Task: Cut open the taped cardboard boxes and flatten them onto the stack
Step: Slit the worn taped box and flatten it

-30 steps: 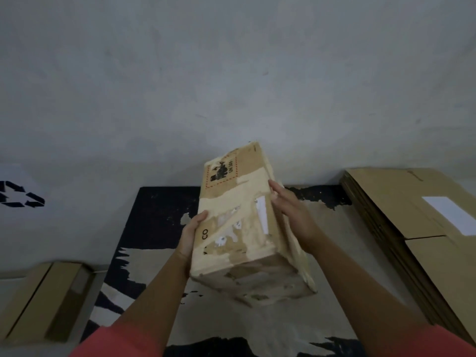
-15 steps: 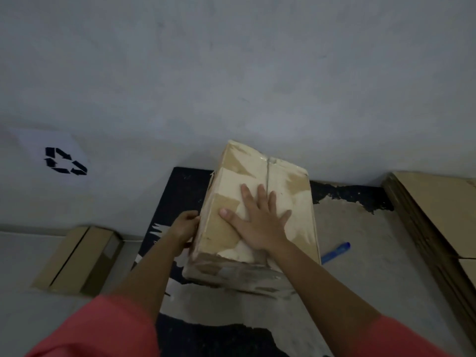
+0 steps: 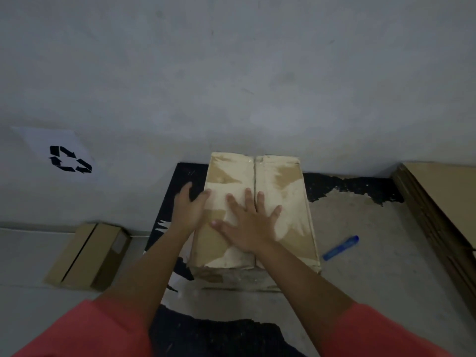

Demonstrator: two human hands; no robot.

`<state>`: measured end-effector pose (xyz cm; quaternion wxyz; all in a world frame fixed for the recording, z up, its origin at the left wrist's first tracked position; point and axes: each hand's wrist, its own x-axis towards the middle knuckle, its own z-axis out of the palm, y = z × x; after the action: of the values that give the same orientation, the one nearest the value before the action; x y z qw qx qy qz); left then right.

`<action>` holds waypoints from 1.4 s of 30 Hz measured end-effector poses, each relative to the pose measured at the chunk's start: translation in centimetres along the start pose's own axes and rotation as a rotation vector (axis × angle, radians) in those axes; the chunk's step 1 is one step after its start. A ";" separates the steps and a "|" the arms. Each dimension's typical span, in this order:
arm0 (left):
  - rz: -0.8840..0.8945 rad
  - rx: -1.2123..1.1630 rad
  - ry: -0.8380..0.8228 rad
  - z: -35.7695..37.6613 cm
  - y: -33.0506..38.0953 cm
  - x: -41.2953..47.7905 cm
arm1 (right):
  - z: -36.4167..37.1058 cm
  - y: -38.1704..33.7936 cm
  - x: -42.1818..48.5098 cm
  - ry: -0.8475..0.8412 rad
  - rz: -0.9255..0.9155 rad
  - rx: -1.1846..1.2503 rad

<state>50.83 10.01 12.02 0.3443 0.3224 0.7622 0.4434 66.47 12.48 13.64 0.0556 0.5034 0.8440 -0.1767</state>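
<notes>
A taped cardboard box (image 3: 280, 191) lies on a worn black-and-grey mat (image 3: 360, 228), its taped centre seam facing up. My right hand (image 3: 247, 225) lies flat on the box top with fingers spread, pressing near the seam. At the box's left edge is my left hand (image 3: 189, 210), fingers loosely spread, thumb touching the top edge. A blue utility knife (image 3: 340, 247) lies on the mat to the right of the box. A stack of flattened cardboard (image 3: 443, 202) sits at the far right.
A small closed cardboard box (image 3: 88, 256) lies on the floor at the left. A white sheet with a black recycling symbol (image 3: 69, 159) is on the grey wall at left. The wall stands right behind the box.
The box went from held up and tilted to lying on the mat, seam up. My right hand moved onto its top and flattened; my left hand slid up along the left edge.
</notes>
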 end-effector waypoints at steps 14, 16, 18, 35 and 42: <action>0.568 1.251 -0.461 5.3 3.3 -2.1 | -2.7 14.7 -1.7 0.594 0.059 0.494; 0.550 1.261 -0.440 5.7 3.3 -2.2 | -1.7 17.6 -1.7 0.569 0.240 0.497; 0.538 1.277 -0.422 5.9 3.3 -2.3 | -0.1 20.5 -2.0 0.462 0.374 0.439; 0.464 1.160 -0.257 6.6 3.8 -4.8 | 6.4 24.4 -5.3 0.146 0.256 -0.239; 0.408 1.020 -0.271 5.2 4.6 -7.6 | 1.5 21.5 -6.7 0.493 0.148 0.255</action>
<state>60.14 8.13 16.03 0.1469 0.6428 0.7512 0.0310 88.31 15.66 8.88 -0.2023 0.5943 0.7639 -0.1491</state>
